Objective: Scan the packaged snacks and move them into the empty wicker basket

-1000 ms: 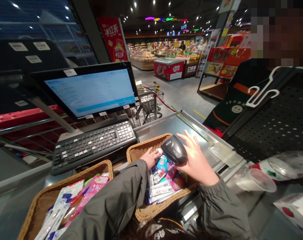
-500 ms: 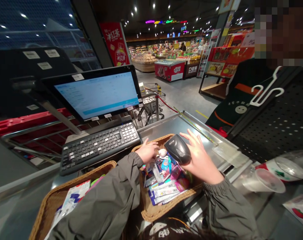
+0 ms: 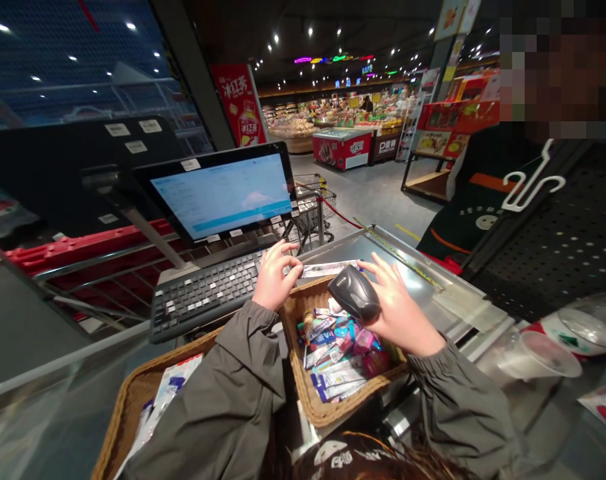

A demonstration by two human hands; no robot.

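Observation:
My left hand pinches one end of a long, slim white packet between thumb and fingers, above the far rim of a wicker basket. What the packet contains cannot be read. In my right hand is a black handheld barcode scanner, its head facing left near the packet. The far end of the packet is close to the scanner and the right fingertips. Below the hands, the basket holds several small coloured packets, partly hidden by the scanner.
A monitor with a lit screen stands behind a keyboard at left. A second wicker basket lies beneath my left sleeve. At right are a plastic cup and a white hanger, with another person beyond the metal counter.
My left hand has come up out of the basket, bringing the slim packet to the far rim. The right hand keeps the scanner in nearly the same place. The view has shifted slightly left.

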